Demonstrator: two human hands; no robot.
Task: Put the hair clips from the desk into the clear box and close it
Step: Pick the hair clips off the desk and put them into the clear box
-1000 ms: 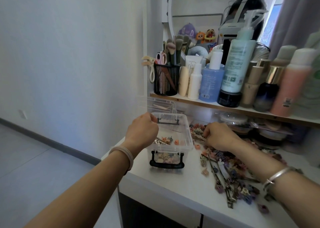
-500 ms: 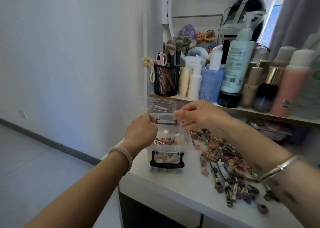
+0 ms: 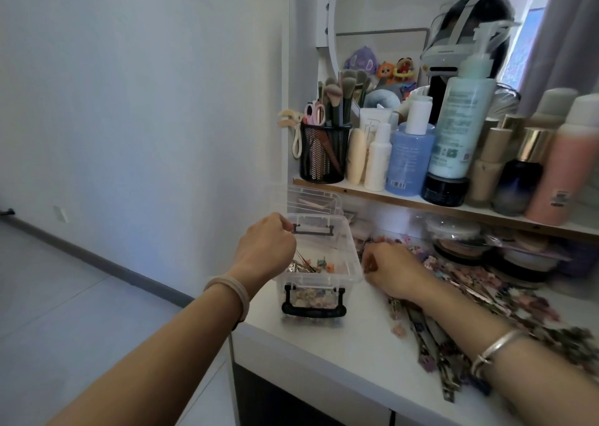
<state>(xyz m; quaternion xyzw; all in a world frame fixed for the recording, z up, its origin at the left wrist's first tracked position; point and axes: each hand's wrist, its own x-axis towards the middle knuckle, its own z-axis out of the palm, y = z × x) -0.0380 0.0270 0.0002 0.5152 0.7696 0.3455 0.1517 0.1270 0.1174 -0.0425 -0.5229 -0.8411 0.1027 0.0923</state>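
1. We see the fingers of the left hand (image 3: 264,247) curled over the far left rim of the clear box (image 3: 348,254), gripping it beside the far black latch (image 3: 312,229).
2. The fingers of the right hand (image 3: 389,268) are curled down into the hair clips (image 3: 434,354) just right of the box. We cannot tell whether they pinch a clip, because the back of the hand hides them.
3. The clear box stands open near the left front corner of the white bench (image 3: 324,354). Some clips already lie inside it, and a second black latch (image 3: 313,309) hangs on its near wall.
4. The clear lid (image 3: 311,198) sits behind the box, off the opening.
5. The loose hair clips spread across the bench from the box to the right edge of the view. Long flat clips lie nearest us.
6. A pale band (image 3: 230,292) circles the left wrist, and a silver bangle (image 3: 496,348) circles the right.
7. A wooden shelf (image 3: 453,207) runs above the back of the bench. It carries a black mesh cup (image 3: 324,153) of brushes and a row of bottles (image 3: 460,121).
8. Round compacts (image 3: 460,241) sit beneath the shelf.
9. A mirror (image 3: 389,4) stands behind the bottles.
10. A plain pale wall (image 3: 146,85) closes the left side of the room. It meets the grey floor (image 3: 48,296) at a dark skirting (image 3: 113,263).
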